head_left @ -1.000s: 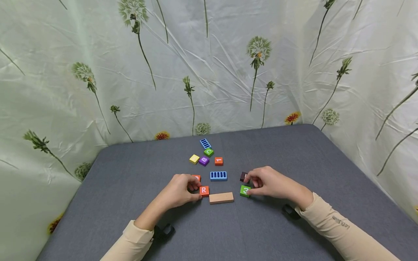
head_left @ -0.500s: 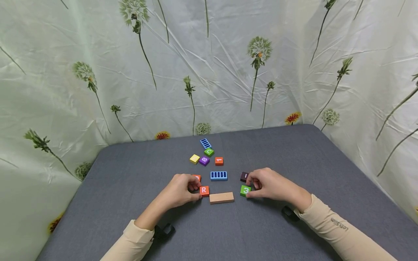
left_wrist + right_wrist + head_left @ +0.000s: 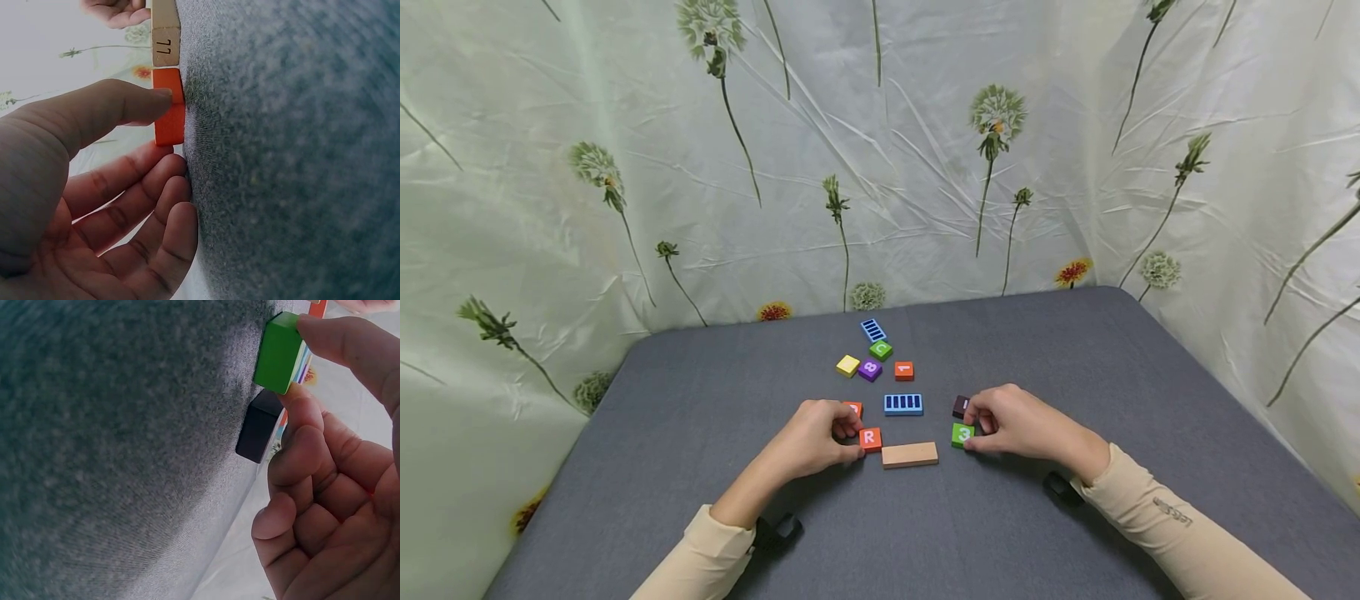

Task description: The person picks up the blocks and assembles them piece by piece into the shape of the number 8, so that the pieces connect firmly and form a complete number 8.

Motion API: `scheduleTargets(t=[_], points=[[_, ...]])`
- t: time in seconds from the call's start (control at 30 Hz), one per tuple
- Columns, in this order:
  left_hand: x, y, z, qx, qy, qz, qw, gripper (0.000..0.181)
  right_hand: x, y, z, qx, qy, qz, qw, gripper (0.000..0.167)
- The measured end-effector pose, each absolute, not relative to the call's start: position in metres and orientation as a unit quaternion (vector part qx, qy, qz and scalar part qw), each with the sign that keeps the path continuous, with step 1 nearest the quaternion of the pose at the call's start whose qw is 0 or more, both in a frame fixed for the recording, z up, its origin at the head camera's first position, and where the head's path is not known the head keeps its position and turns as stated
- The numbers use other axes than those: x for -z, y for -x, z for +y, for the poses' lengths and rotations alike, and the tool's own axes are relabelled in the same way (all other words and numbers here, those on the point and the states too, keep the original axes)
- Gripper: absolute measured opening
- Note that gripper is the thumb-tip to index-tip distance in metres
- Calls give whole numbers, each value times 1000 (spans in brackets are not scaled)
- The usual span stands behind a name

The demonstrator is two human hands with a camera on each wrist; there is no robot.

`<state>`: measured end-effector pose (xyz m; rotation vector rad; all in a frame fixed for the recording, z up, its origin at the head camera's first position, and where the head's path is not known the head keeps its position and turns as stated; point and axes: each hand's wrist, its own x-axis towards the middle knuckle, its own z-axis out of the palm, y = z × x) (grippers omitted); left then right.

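Observation:
The left hand (image 3: 815, 440) pinches an orange block lettered R (image 3: 870, 440) between thumb and fingers; in the left wrist view the thumb lies on the orange block (image 3: 169, 119). Another orange block (image 3: 854, 408) shows partly behind that hand's fingers. A plain wooden block (image 3: 910, 455) lies just right of the R block. The right hand (image 3: 1026, 425) pinches a green block marked 3 (image 3: 962, 434), also seen in the right wrist view as a green block (image 3: 277, 355). Behind it lies a dark block (image 3: 960, 406), close to the right fingers.
On the grey table (image 3: 715, 367), a blue barred block (image 3: 903, 405) lies between the hands. Farther back are an orange block marked 1 (image 3: 904, 371), a purple block (image 3: 870, 369), a yellow block (image 3: 847, 366), a green block (image 3: 881, 350) and a second blue barred block (image 3: 873, 330).
The green 3 block has shifted slightly away from the person, with the right hand on it. The left hand and its R block look unmoved.

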<state>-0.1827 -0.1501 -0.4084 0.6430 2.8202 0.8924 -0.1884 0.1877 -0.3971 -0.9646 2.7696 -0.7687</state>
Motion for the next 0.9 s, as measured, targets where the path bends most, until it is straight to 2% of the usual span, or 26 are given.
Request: scheduleTargets(t=[0.33, 0.6, 0.9], points=[[407, 181, -150, -292, -207, 932, 62, 21, 397, 188, 189, 258, 316, 911, 67, 23], [407, 182, -151, -294, -212, 930, 59, 20, 400, 193, 186, 262, 321, 908, 62, 18], [408, 183, -151, -295, -209, 930, 62, 21, 399, 200, 181, 289, 338, 892, 83, 13]])
